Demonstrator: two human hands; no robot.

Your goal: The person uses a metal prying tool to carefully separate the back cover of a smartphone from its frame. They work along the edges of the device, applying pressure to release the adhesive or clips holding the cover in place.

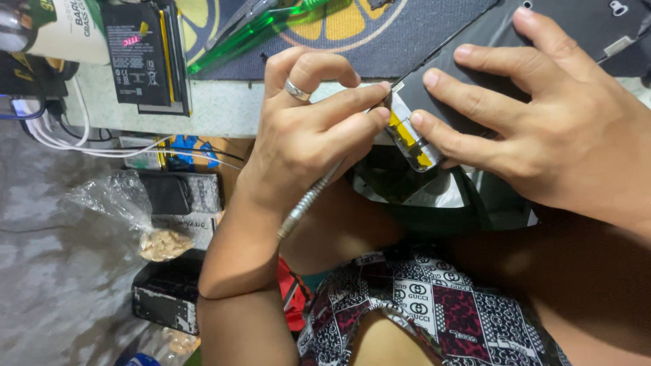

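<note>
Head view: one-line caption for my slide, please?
Left hand holds a slim metal tool to the yellow strip on a flat black device; right hand steadies it.

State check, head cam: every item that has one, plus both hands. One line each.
Left hand: gripping a metal tool, tip at the phone's edge.
Metal tool: held, slanted.
Right hand: fingers spread, pressing the phone down.
Opened phone: flat on the bench edge, yellow-taped part exposed.
Loose battery: lying flat, untouched.
Green tweezers: lying on the mat, unused.
Plastic bag: crumpled on the floor.
</note>
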